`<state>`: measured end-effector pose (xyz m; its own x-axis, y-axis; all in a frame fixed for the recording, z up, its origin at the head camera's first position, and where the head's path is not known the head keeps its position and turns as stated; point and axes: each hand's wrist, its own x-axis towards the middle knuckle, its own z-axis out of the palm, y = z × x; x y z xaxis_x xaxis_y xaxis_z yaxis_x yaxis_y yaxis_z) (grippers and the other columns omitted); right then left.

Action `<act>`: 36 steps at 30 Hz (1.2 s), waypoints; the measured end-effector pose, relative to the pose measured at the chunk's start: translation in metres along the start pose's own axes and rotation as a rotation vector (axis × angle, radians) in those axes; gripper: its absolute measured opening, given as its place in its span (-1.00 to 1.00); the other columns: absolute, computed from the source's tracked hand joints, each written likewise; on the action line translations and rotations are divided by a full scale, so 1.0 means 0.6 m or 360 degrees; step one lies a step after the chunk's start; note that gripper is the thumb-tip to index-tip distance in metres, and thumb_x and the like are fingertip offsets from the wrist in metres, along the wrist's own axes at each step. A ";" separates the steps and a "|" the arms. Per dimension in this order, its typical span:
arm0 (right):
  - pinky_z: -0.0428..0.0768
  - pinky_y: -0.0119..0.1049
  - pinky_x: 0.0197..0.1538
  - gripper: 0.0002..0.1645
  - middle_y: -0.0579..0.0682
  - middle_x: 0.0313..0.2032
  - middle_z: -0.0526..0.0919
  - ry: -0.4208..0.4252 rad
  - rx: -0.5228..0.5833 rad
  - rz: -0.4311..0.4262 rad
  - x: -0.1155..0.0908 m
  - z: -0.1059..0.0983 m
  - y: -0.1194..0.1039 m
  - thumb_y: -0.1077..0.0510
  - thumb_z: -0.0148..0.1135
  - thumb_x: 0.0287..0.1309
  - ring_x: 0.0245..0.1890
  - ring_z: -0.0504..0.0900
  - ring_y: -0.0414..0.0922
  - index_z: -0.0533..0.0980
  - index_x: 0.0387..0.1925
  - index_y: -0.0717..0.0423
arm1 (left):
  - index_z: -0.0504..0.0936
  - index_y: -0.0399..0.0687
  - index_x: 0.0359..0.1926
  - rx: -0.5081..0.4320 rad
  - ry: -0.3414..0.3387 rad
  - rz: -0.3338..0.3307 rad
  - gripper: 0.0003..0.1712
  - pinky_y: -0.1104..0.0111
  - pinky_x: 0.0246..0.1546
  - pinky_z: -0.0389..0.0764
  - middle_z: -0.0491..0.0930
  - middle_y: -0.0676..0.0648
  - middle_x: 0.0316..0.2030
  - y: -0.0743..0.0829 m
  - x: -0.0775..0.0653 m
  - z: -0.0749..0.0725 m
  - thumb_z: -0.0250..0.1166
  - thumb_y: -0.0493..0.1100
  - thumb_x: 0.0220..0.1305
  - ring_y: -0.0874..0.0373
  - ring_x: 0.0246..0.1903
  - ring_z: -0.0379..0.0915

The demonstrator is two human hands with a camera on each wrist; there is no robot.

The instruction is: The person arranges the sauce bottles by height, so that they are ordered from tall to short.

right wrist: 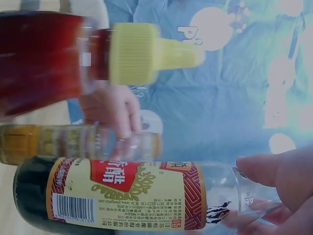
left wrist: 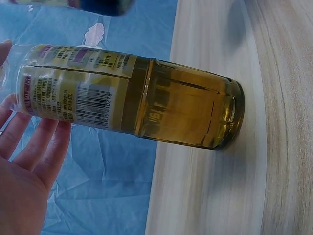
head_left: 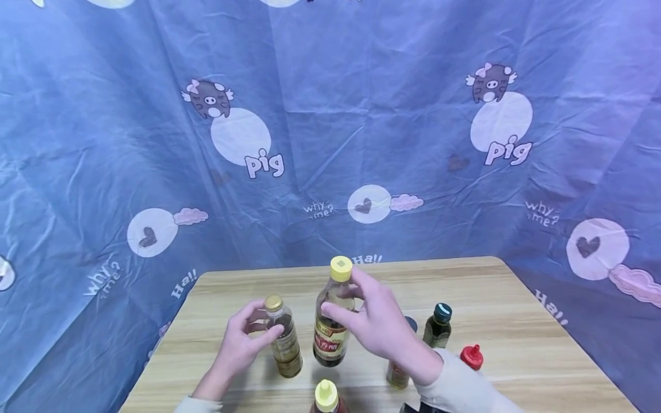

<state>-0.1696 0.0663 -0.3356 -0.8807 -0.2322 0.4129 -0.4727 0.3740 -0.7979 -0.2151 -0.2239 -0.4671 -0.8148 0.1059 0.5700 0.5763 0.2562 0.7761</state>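
My left hand [head_left: 238,339] grips the upper part of a clear glass bottle [head_left: 287,349] with a gold cap. Amber liquid shows in its lower half in the left wrist view, and its base is at the wooden tabletop. To the right of it, my right hand [head_left: 379,324] holds a vinegar bottle [head_left: 329,343] round its shoulder and neck. This bottle has a yellow cap, a red and cream label [right wrist: 122,196] and dark liquid. It looks slightly raised from the table, with a shadow below.
A squeeze bottle [head_left: 326,397] with a yellow nozzle and red contents stands in front. By my right forearm are a dark-capped bottle [head_left: 397,376], a dark bottle [head_left: 438,330] with a green-black cap and a red nozzle top [head_left: 471,357]. Behind the wooden table [head_left: 227,287] hangs a blue cloth [head_left: 320,86].
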 end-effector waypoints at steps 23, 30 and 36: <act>0.79 -0.02 0.00 -0.43 0.03 0.00 0.75 -0.0080 0.0014 -0.0103 0.121 -0.085 -0.088 0.14 0.52 0.23 -0.06 0.80 0.03 0.50 0.23 -0.01 | 0.65 -0.19 0.03 -0.0026 -0.0032 -0.0026 -0.57 0.32 -0.17 0.79 0.78 -0.05 -0.20 -0.001 0.003 -0.002 0.54 -0.41 0.13 0.24 -0.21 0.71; 0.72 0.05 0.14 -0.43 0.05 0.01 0.73 -0.0061 -0.0024 -0.0033 0.168 -0.070 -0.087 0.10 0.51 0.24 0.02 0.75 0.09 0.50 0.23 -0.01 | 0.65 -0.18 0.03 -0.0017 -0.0034 -0.0025 -0.57 0.33 -0.16 0.78 0.77 -0.01 -0.22 -0.004 0.002 -0.001 0.54 -0.42 0.13 0.26 -0.22 0.70; 0.74 0.05 0.07 -0.49 0.03 0.03 0.72 -0.0048 -0.0053 0.0058 0.212 -0.048 -0.081 0.03 0.51 0.25 0.00 0.73 0.08 0.52 0.16 -0.02 | 0.66 -0.19 0.03 -0.0012 -0.0031 -0.0018 -0.57 0.33 -0.16 0.78 0.78 -0.02 -0.22 -0.004 0.003 -0.001 0.54 -0.42 0.12 0.26 -0.22 0.70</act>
<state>-0.2595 0.0448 -0.2317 -0.8963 -0.2448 0.3699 -0.4415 0.4124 -0.7969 -0.2182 -0.2246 -0.4679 -0.8223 0.1216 0.5559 0.5673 0.2501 0.7846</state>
